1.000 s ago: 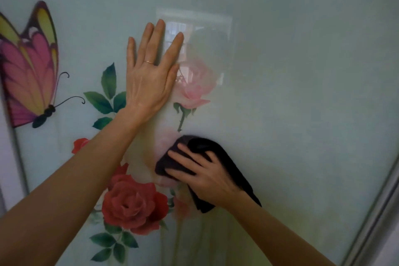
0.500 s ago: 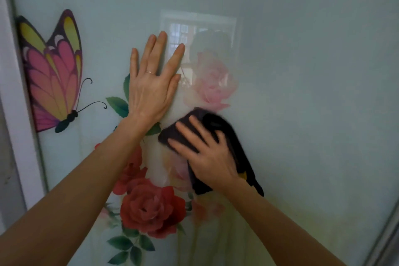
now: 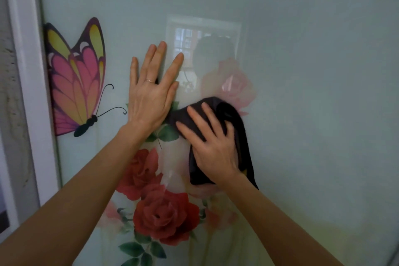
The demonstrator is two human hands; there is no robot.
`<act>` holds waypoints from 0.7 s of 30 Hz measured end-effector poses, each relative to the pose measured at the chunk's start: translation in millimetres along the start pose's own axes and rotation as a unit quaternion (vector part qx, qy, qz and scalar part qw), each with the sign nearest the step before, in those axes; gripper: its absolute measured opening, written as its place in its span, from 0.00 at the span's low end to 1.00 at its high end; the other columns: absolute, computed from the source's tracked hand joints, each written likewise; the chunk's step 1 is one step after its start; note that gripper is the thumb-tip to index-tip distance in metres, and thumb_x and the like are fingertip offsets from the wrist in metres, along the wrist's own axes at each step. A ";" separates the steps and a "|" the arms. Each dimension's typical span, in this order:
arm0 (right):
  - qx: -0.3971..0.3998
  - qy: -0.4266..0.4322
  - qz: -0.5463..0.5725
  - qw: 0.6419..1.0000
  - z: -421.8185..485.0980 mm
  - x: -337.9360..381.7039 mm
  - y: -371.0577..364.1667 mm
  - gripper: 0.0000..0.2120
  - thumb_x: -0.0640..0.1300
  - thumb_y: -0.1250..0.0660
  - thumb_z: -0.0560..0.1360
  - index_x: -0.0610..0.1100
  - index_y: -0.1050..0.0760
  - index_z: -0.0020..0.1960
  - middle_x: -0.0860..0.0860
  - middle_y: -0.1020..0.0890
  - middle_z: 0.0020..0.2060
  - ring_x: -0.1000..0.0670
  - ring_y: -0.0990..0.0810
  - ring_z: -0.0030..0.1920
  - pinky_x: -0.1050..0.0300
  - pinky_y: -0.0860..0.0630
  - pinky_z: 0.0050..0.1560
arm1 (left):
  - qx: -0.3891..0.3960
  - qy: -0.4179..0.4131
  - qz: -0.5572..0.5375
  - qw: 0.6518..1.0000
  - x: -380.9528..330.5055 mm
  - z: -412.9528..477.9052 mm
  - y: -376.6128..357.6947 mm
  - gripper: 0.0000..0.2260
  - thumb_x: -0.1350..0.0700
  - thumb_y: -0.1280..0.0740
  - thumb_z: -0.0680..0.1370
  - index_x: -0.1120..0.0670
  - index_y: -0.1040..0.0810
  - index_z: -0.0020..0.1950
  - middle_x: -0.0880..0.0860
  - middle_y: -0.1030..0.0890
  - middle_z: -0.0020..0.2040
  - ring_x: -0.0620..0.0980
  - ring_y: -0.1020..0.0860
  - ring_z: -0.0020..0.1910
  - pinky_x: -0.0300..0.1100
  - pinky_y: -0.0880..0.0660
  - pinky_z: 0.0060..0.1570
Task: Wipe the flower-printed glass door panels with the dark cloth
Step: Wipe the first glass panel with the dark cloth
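Note:
The pale green glass door panel (image 3: 313, 93) fills the view, printed with red roses (image 3: 165, 218), a faint pink rose and a butterfly (image 3: 75, 77). My left hand (image 3: 151, 93) lies flat on the glass with straight fingers and a ring on one of them. Just to its right, my right hand (image 3: 212, 144) presses the dark cloth (image 3: 237, 123) against the panel with spread, straight fingers. The cloth hangs down below the palm. Part of the cloth is hidden under my right hand.
A white door frame (image 3: 28, 93) runs down the left edge, with a rough grey wall (image 3: 8, 97) beyond it. A window reflection shows in the glass above my hands. A metal frame edge shows at the bottom right corner.
My right hand has slid the cloth upward over the glass, from beside the red roses to the pink rose. The view has shifted left, showing more of the white frame. My left hand stays flat.

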State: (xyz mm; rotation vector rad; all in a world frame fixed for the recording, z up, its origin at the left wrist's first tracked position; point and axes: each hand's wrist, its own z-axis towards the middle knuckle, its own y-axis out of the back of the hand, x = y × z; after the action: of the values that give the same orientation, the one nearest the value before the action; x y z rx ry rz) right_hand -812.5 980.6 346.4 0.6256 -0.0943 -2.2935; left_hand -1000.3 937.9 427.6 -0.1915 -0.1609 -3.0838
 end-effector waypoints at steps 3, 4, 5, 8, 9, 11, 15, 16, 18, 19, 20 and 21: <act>0.068 0.100 0.028 0.992 -35.9 21.8 -14.7 0.25 0.37 0.44 0.79 0.53 0.24 0.72 0.49 0.31 0.77 0.45 0.37 0.79 0.47 0.33 0.59 | -0.001 0.010 -0.002 1.000 9.3 -4.5 2.6 0.22 0.53 0.45 0.86 0.49 0.40 0.81 0.60 0.43 0.81 0.59 0.46 0.80 0.59 0.54 0.78; 0.090 0.127 0.035 0.987 -46.1 28.4 -17.7 0.25 0.37 0.47 0.81 0.53 0.23 0.71 0.50 0.31 0.77 0.46 0.37 0.79 0.48 0.33 0.59 | -0.003 0.017 -0.005 1.000 12.8 -7.6 3.5 0.22 0.54 0.45 0.86 0.49 0.40 0.81 0.60 0.43 0.81 0.59 0.46 0.80 0.59 0.54 0.78; 0.104 0.138 0.041 0.984 -53.4 32.2 -19.0 0.25 0.37 0.50 0.83 0.53 0.22 0.70 0.50 0.30 0.76 0.47 0.37 0.79 0.49 0.33 0.58 | -0.001 0.022 -0.005 1.000 15.1 -10.9 4.3 0.22 0.53 0.45 0.86 0.50 0.40 0.81 0.60 0.43 0.81 0.60 0.45 0.80 0.60 0.53 0.77; 0.101 0.128 0.043 0.986 -47.5 36.3 -17.3 0.25 0.37 0.50 0.83 0.53 0.20 0.67 0.49 0.30 0.76 0.48 0.36 0.78 0.49 0.35 0.59 | 0.007 0.020 -0.002 1.000 26.6 -19.1 10.1 0.21 0.53 0.46 0.86 0.50 0.39 0.81 0.61 0.42 0.81 0.60 0.45 0.80 0.62 0.52 0.77; 0.091 0.113 0.040 0.989 -38.6 34.5 -15.5 0.24 0.36 0.44 0.80 0.53 0.20 0.68 0.49 0.30 0.76 0.48 0.37 0.79 0.48 0.35 0.60 | 0.009 0.017 -0.002 1.000 28.5 -19.4 11.5 0.21 0.53 0.47 0.87 0.50 0.39 0.81 0.61 0.42 0.81 0.60 0.45 0.80 0.62 0.52 0.77; 0.055 0.057 0.033 0.996 -14.7 30.1 -12.2 0.23 0.37 0.38 0.77 0.52 0.21 0.69 0.47 0.30 0.76 0.46 0.35 0.78 0.46 0.35 0.61 | 0.016 0.012 0.000 1.000 32.7 -20.8 14.1 0.21 0.52 0.49 0.87 0.50 0.39 0.81 0.61 0.42 0.80 0.60 0.44 0.80 0.61 0.51 0.77; -0.001 -0.016 0.017 1.000 27.8 28.2 -9.1 0.23 0.36 0.35 0.77 0.50 0.22 0.70 0.45 0.29 0.75 0.42 0.35 0.77 0.41 0.36 0.65 | 0.016 0.011 -0.001 1.000 36.2 -24.5 15.4 0.21 0.51 0.50 0.87 0.50 0.38 0.81 0.61 0.42 0.80 0.60 0.44 0.80 0.61 0.51 0.77; -0.005 -0.021 0.012 1.000 30.8 31.0 -11.0 0.24 0.36 0.35 0.77 0.50 0.22 0.70 0.45 0.29 0.75 0.42 0.35 0.77 0.41 0.35 0.65 | 0.015 0.012 -0.004 1.000 38.8 -25.1 15.5 0.21 0.52 0.50 0.87 0.50 0.38 0.80 0.61 0.42 0.80 0.60 0.44 0.80 0.61 0.52 0.77; -0.009 -0.023 0.009 1.000 26.4 38.0 -16.3 0.24 0.36 0.36 0.77 0.50 0.23 0.71 0.46 0.29 0.75 0.42 0.35 0.77 0.41 0.34 0.63 | 0.013 0.014 -0.006 1.000 43.1 -27.2 16.8 0.21 0.52 0.50 0.87 0.50 0.38 0.80 0.61 0.42 0.80 0.61 0.44 0.80 0.61 0.51 0.77; -0.005 -0.012 0.012 1.000 20.8 41.8 -19.8 0.23 0.36 0.36 0.78 0.50 0.23 0.71 0.46 0.29 0.75 0.42 0.36 0.78 0.42 0.34 0.63 | 0.012 0.014 -0.005 1.000 45.5 -28.6 17.1 0.21 0.52 0.50 0.87 0.51 0.38 0.81 0.61 0.42 0.80 0.61 0.44 0.80 0.62 0.51 0.77; 0.007 0.011 0.017 1.000 13.9 46.1 -24.1 0.23 0.37 0.35 0.78 0.51 0.23 0.71 0.47 0.29 0.76 0.43 0.36 0.78 0.43 0.33 0.62 | 0.011 0.015 -0.003 1.000 48.7 -30.4 17.3 0.21 0.51 0.50 0.88 0.50 0.39 0.81 0.61 0.42 0.80 0.60 0.45 0.80 0.62 0.50 0.77; 0.027 0.041 0.026 0.998 6.7 51.2 -28.0 0.24 0.36 0.35 0.77 0.51 0.23 0.71 0.48 0.30 0.76 0.44 0.37 0.79 0.44 0.33 0.62 | 0.012 0.018 -0.001 1.000 52.6 -32.2 17.8 0.21 0.51 0.49 0.88 0.50 0.40 0.81 0.61 0.42 0.81 0.60 0.45 0.80 0.62 0.50 0.77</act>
State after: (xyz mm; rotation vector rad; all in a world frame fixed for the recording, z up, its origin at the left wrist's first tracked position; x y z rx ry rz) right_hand -864.7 964.9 324.4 0.7357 -0.1317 -2.2178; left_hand -1055.4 914.6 404.3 -0.1362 -0.1952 -3.0834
